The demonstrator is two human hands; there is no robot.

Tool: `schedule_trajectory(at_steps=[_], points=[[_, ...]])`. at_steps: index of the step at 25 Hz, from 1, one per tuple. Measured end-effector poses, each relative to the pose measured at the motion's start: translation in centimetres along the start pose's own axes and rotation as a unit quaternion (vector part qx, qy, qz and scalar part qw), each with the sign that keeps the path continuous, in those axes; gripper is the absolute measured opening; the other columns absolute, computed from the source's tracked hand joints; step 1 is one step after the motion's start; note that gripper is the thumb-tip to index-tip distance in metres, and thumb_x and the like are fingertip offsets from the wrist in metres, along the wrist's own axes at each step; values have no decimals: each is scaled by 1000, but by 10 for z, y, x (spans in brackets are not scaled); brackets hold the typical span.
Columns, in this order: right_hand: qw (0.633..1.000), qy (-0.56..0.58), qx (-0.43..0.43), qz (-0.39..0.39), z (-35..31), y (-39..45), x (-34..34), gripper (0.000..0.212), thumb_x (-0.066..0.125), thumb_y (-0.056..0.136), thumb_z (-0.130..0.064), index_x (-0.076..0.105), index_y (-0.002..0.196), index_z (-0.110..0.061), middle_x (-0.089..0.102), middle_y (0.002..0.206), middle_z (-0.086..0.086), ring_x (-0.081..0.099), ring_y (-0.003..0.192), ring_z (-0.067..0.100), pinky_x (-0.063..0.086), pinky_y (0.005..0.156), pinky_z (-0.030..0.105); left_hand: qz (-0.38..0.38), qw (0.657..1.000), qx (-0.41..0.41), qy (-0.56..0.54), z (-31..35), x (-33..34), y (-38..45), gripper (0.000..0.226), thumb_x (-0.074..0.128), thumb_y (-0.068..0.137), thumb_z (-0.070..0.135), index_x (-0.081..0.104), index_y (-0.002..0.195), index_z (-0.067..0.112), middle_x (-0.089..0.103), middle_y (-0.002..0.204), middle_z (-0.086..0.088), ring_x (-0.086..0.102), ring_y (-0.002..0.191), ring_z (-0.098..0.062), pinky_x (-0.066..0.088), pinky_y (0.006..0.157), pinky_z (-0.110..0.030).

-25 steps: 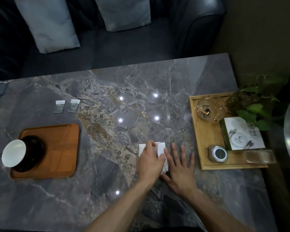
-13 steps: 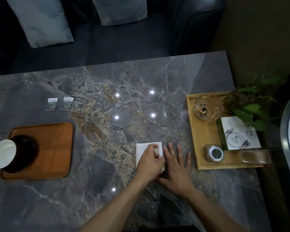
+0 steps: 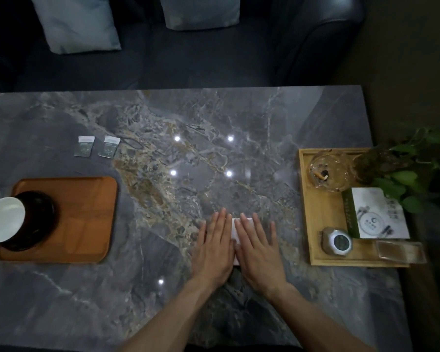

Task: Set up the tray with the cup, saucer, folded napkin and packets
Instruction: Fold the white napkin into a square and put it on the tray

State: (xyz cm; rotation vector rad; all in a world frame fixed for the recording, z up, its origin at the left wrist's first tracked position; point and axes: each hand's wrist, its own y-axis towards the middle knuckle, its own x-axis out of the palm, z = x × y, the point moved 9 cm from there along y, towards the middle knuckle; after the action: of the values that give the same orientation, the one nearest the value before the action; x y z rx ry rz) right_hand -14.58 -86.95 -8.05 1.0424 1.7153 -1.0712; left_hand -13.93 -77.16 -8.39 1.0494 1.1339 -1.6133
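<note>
Left hand (image 3: 214,250) and right hand (image 3: 258,250), both flat-fingered, press the napkin (image 3: 235,228) on the surface (image 3: 214,123), mid-fold; next likely carry it to the tray (image 3: 87,212).

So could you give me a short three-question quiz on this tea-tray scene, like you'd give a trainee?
1. True or false: both packets already lie on the brown tray.
2. What lies under the left hand and right hand?
A. the napkin
B. a spoon
C. a packet
3. Fill in: the white cup sits on the dark ______.

Key: 1 false, they lie on the marble table beyond the tray; 2 A; 3 saucer.
</note>
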Motion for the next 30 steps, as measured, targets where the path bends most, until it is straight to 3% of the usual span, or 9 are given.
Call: schedule_trajectory(at_steps=[6, 9, 13, 15, 17, 20, 23, 26, 30], points=[[998, -7, 14, -58, 25, 0, 21, 65, 10, 101, -55, -10, 155, -24, -17, 163, -5, -20, 149, 22, -8, 117, 53, -39, 999, -7, 16, -7, 22, 5, 64, 19, 101, 39, 1, 154, 8, -3, 163, -9, -4, 150, -24, 3, 117, -46], [998, -6, 16, -66, 25, 1, 22, 64, 8, 101, -54, -12, 154, -24, -19, 163, -6, -19, 149, 22, -8, 117, 54, -54, 998, -10, 8, -8, 25, 6, 65, 21, 100, 41, -2, 154, 11, -7, 163, -7, -6, 150, -22, 0, 118, -46], [996, 16, 6, -89, 25, 3, 23, 64, 0, 99, -57, -22, 151, -28, -29, 159, -11, -29, 146, 19, -15, 117, 51, -79, 997, 9, -4, -9, 25, 8, 66, 11, 99, 45, -21, 150, 17, -30, 158, 0, -20, 147, -17, -14, 117, -43], [996, 16, 6, -89, 25, 5, 19, 65, 5, 99, -57, -17, 153, -28, -19, 163, -9, -25, 147, 20, -13, 118, 51, -83, 996, 19, -13, -11, 19, 8, 68, 8, 97, 49, -31, 145, 20, -37, 154, 3, -20, 147, -16, -18, 116, -42], [997, -5, 3, -81, 27, 11, 10, 67, 19, 100, -54, -3, 156, -24, 4, 165, -3, -5, 151, 27, -1, 120, 51, -70, 997, -12, -9, -19, 10, 3, 76, 15, 94, 56, -27, 147, 21, -21, 161, 0, -2, 149, -20, -6, 120, -42], [997, -30, -16, -76, 23, 22, -4, 74, 39, 94, -55, 12, 155, -22, 28, 155, 3, 24, 141, 30, 22, 115, 45, -38, 989, -143, -18, -35, -8, -21, 89, 32, 86, 70, 1, 153, 20, 29, 152, -7, 34, 132, -27, 27, 109, -45], [996, -21, 9, -87, 21, 35, -13, 71, 59, 85, -52, 31, 144, -27, 44, 137, 3, 40, 126, 26, 39, 103, 41, -77, 966, -238, -66, -36, -3, -32, 85, 46, 83, 67, 15, 149, 23, 40, 147, -8, 39, 131, -27, 29, 103, -46], [993, 1, 55, -101, 23, 35, -16, 54, 69, 80, -42, 48, 126, -24, 50, 126, 2, 49, 114, 23, 48, 93, 39, -96, 941, -291, -143, -35, -4, -27, 73, 62, 76, 56, 34, 135, 24, 56, 134, -6, 50, 124, -28, 31, 101, -47], [966, 205, 101, -121, 30, 16, -24, 30, 72, 77, -25, 56, 102, -20, 58, 107, 0, 59, 93, 18, 53, 80, 38, -145, 902, -290, -284, -34, 0, -23, 38, 77, 72, 39, 58, 99, 19, 69, 104, -4, 63, 96, -22, 48, 88, -37]])
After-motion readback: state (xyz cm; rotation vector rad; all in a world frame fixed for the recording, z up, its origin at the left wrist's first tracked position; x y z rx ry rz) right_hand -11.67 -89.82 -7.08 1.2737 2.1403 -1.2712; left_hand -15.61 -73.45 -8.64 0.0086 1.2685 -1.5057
